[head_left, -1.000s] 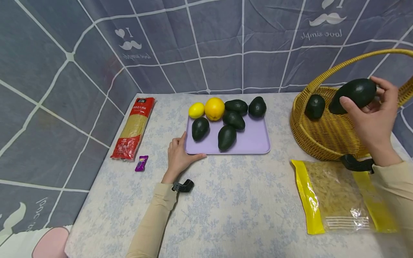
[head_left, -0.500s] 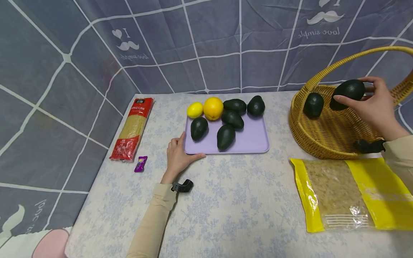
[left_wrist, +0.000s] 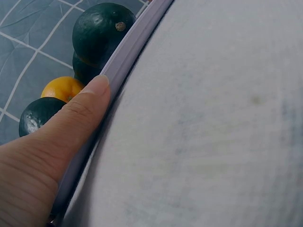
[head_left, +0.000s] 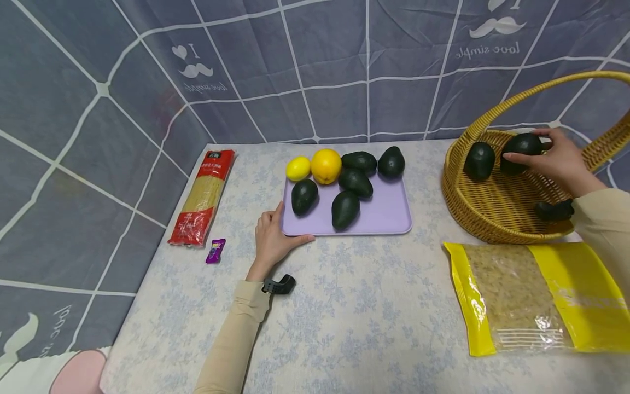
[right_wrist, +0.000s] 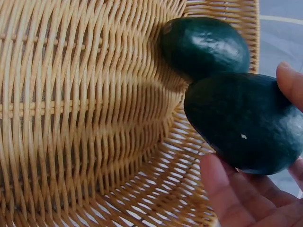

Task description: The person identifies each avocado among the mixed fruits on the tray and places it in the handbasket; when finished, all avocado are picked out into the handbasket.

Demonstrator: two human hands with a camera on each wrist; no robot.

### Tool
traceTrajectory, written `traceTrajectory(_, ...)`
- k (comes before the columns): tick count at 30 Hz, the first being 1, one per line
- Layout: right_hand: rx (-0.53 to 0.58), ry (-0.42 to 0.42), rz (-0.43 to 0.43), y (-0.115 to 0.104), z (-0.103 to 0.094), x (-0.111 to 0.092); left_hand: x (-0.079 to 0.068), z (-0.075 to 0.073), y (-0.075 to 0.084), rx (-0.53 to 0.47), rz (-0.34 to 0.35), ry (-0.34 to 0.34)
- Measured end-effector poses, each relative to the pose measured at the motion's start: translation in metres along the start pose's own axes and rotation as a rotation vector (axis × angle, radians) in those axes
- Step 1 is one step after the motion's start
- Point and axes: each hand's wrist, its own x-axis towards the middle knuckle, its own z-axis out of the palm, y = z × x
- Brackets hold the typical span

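Note:
In the head view, my right hand (head_left: 563, 161) grips a dark green avocado (head_left: 521, 151) low inside the wicker basket (head_left: 455, 205). Thumb and fingers lie on opposite sides of it in the right wrist view. Another avocado (right_wrist: 206, 47) sits beside it in the basket; the two look in contact there. My left hand (head_left: 273, 238) rests at the near left corner of the lilac tray (head_left: 384, 213), thumb (left_wrist: 90, 101) straight along its front rim. On the tray lie several avocados (head_left: 345, 210), an orange (head_left: 326, 166) and a yellow lemon (head_left: 298, 168).
A red pasta packet (head_left: 203, 197) lies at the table's left, with a small purple wrapped sweet (head_left: 215, 251) near it. In front of the basket is a large yellow and clear bag (head_left: 517, 295). The basket's tall handle (head_left: 531, 96) arches over my right hand. Grey cloth hangs behind.
My right hand has lowered the avocado into the basket, moving down and slightly left to beside the other one. The left hand and the tray have stayed in place.

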Motion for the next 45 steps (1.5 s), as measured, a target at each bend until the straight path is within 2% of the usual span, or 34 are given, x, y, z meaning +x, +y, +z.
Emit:
traceTrajectory(3,0.008,-0.049,0.005,-0.006,0.001,-0.004,0.0,0.0,0.0,0.003,0.001,-0.001)
traceTrajectory(9,0.002,-0.124,0.015,0.0,0.003,0.0,0.0,0.0,0.0,0.003,0.001,-0.001)
traceTrajectory(19,0.093,-0.211,0.005,0.003,0.007,0.007,-0.002,0.0,-0.001,0.001,0.0,0.007)
traceTrajectory(26,0.077,-0.168,0.044,0.009,0.01,0.015,-0.002,0.0,-0.001,0.008,0.002,0.012)
traceTrajectory(31,0.072,-0.104,0.08,0.03,0.015,0.032,-0.001,0.0,-0.001,0.003,0.002,0.005)
traceTrajectory(37,0.073,-0.083,0.083,0.048,0.017,0.045,-0.001,0.0,-0.001,-0.003,-0.004,0.0)
traceTrajectory(40,0.072,-0.068,0.094,0.045,0.016,0.04,0.0,0.001,0.0,-0.011,0.004,0.003)
traceTrajectory(45,0.087,-0.056,0.066,0.022,0.016,0.019,0.0,0.0,0.0,-0.014,0.003,0.003)
